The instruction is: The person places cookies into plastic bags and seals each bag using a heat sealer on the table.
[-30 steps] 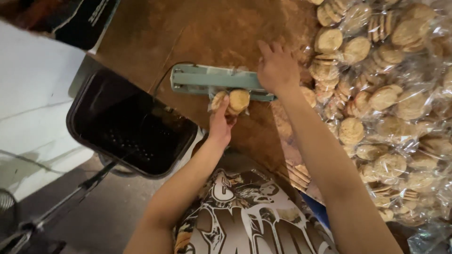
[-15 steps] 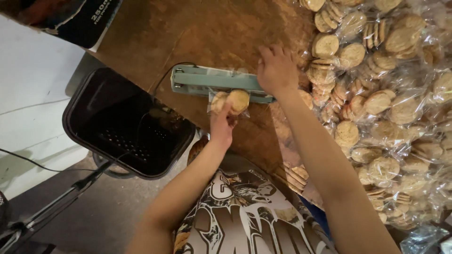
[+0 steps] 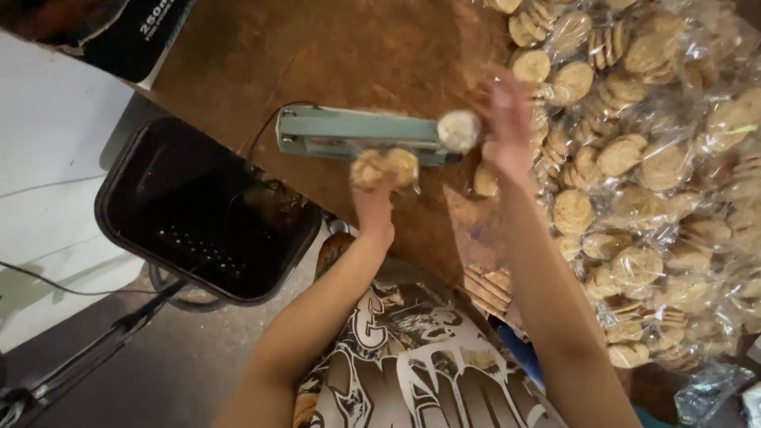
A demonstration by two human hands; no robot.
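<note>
The sealer (image 3: 361,135), a pale green bar-type tool, lies on the brown table (image 3: 238,55). Its long axis runs left to right across the scene, nearly level. The hinge end points left, where a black cord (image 3: 265,127) leaves it. The handle end points right and ends in a pale round knob (image 3: 459,130), which is blurred.

The left hand (image 3: 374,202) is closed around a small clear bag of cookies (image 3: 384,167). The bag sits at the near edge of the sealer, about midway along the bar, touching or just under it; the exact contact is blurred. Two round cookies show side by side inside the bag.

The right hand (image 3: 507,131) is at the right end of the sealer, just beside the knob. It is motion-blurred, with the fingers partly curled; whether it grips the knob or only touches it cannot be told.

A large pile of bagged cookies (image 3: 658,174) covers the right side of the table, reaching from the far edge to the near edge. A black bin (image 3: 202,214) stands off the left edge of the table, near the left forearm. A dark box (image 3: 127,40) lies at the far left corner
</note>
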